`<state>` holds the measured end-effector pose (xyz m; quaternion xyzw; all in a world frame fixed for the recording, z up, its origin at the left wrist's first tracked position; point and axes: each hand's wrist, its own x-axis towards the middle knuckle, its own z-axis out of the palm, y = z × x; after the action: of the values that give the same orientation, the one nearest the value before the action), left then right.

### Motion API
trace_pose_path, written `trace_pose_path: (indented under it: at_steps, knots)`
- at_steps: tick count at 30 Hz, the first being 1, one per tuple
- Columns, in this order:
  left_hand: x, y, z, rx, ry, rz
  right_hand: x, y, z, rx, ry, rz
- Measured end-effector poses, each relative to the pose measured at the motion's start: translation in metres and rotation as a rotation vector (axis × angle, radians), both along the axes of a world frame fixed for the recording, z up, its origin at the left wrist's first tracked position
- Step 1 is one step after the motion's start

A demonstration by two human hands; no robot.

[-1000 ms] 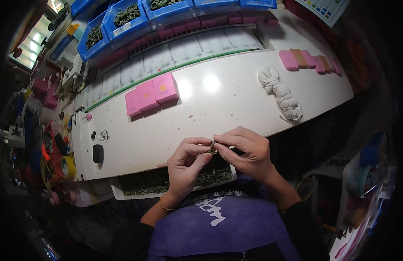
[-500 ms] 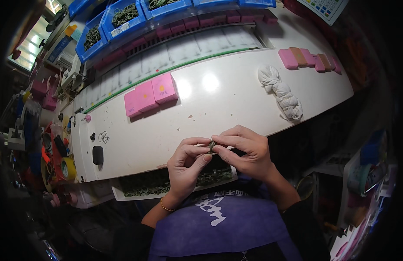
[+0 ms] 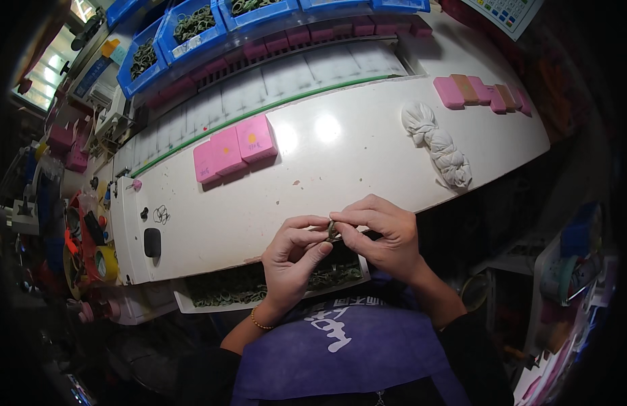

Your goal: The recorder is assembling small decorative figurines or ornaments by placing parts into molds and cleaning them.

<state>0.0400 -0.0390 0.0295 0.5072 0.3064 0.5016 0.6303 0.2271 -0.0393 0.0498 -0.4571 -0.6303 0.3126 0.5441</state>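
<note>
We pinch a small dark-green ring (image 3: 332, 231) between left hand (image 3: 293, 257) and right hand (image 3: 384, 237) fingertips, at the white table (image 3: 367, 169) near edge, above a tray of similar rings (image 3: 239, 287); it looks rubbery, though tiny.

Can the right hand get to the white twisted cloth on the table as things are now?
Probably yes. The white twisted cloth lies uncovered on the white table, with bare surface between it and the right hand. But that hand is busy pinching a small dark ring.
</note>
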Motion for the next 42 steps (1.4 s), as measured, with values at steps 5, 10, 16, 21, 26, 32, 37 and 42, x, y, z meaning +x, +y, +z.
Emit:
trace_pose_path:
  at_steps: [5,10,16,21,26,32,37,42]
  knots:
    - [0.002,0.0,0.0001,0.007,0.02,0.004,0.0013,-0.0004,0.0002,-0.052,0.022,0.002]
    - [0.0032,0.0015,-0.0002,0.016,0.009,0.011,0.0023,-0.0007,0.0019,-0.071,0.072,0.035]
    - [0.0029,0.0005,-0.0012,0.007,-0.022,-0.013,0.0036,0.0005,0.0017,-0.044,0.039,0.042]
    - [0.0029,-0.0008,-0.0024,0.058,0.001,-0.001,0.0028,0.0006,0.002,-0.094,0.087,0.054]
    - [0.0054,-0.0013,-0.0024,0.07,0.013,0.024,0.0036,0.001,-0.0034,-0.088,0.098,0.054]
    - [0.0063,-0.0006,-0.0015,0.091,0.013,0.04,0.0045,0.0018,0.0006,-0.053,0.132,0.105]
    - [0.0057,-0.0016,-0.0019,0.115,0.028,0.047,0.0041,0.001,0.0017,-0.065,0.126,0.103]
    - [0.0048,-0.0028,-0.0035,0.172,0.07,0.073,0.0032,0.0018,-0.0024,-0.038,0.126,0.094]
